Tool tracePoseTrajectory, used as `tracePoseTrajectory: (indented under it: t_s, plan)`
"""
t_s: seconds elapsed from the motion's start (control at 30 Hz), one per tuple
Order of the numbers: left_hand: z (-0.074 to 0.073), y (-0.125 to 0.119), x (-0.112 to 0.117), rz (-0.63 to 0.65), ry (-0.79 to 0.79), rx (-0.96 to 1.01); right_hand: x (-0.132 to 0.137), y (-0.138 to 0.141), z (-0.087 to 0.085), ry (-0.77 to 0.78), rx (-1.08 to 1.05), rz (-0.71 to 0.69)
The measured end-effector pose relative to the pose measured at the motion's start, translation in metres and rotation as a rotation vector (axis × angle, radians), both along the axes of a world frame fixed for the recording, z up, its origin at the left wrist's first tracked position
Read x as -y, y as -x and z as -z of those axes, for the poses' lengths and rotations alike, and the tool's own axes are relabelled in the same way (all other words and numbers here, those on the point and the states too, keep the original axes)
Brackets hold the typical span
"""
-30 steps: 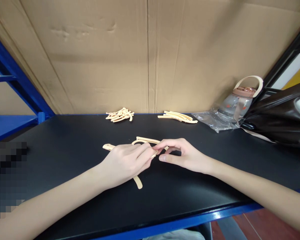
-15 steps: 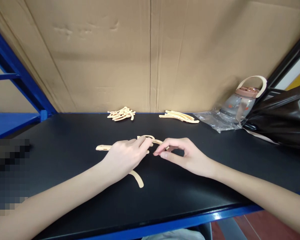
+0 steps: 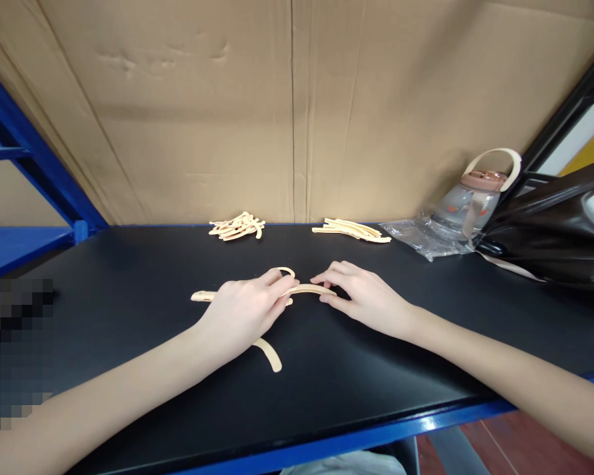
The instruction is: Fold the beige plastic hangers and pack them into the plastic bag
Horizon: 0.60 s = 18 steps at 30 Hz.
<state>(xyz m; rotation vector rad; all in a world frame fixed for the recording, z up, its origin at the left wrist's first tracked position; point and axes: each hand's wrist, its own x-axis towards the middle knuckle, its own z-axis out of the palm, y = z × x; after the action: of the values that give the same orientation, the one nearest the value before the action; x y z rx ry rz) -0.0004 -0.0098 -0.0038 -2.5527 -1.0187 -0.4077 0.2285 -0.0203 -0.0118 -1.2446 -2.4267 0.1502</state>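
Note:
In the head view, my left hand (image 3: 250,303) is closed, palm down, on the left end of a thin, curved, pale wooden-looking strip (image 3: 309,288). The strip's right end lies between the thumb and fingers of my right hand (image 3: 363,290). Under and around my left hand are more pale pieces: a straight one (image 3: 202,297) sticks out to the left, a thin curved one (image 3: 284,270) arches behind the fingers, and another curved strip (image 3: 270,355) lies nearer me. My left hand hides the middle of this group.
Along the back of the black table (image 3: 376,382) lie a heap of short pale pieces (image 3: 237,226) and a stack of longer strips (image 3: 351,229). At the right stand a bottle with a handle (image 3: 472,201), a clear plastic bag (image 3: 426,237) and a black bag (image 3: 564,224). Cardboard (image 3: 202,112) walls the back.
My right hand has shifted slightly, its fingers now around the strip's right end. The strip between my hands sits lower and shows more fully. The whole view has shifted a little.

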Motion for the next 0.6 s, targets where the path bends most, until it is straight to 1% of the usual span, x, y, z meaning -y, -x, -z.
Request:
tracePoseTrajectory:
  t_s: [0.1,0.2,0.33,0.43,0.6]
  plan:
    - [0.001,-0.001,-0.002,-0.014,0.123,0.064,-0.001,0.0,0.001,0.004,-0.044,0.069]
    - [0.001,-0.001,-0.003,-0.009,0.164,0.117,-0.002,-0.001,0.001,0.017,-0.158,0.139]
    - [0.001,-0.001,-0.003,-0.024,0.191,0.163,-0.004,-0.003,-0.001,0.064,-0.396,0.216]
    - [0.0,-0.001,-0.002,-0.025,0.151,0.149,-0.007,-0.005,-0.001,0.152,-0.531,0.25]
    - [0.0,-0.001,0.0,-0.029,0.01,0.061,-0.012,-0.007,0.001,0.23,-0.566,0.265]
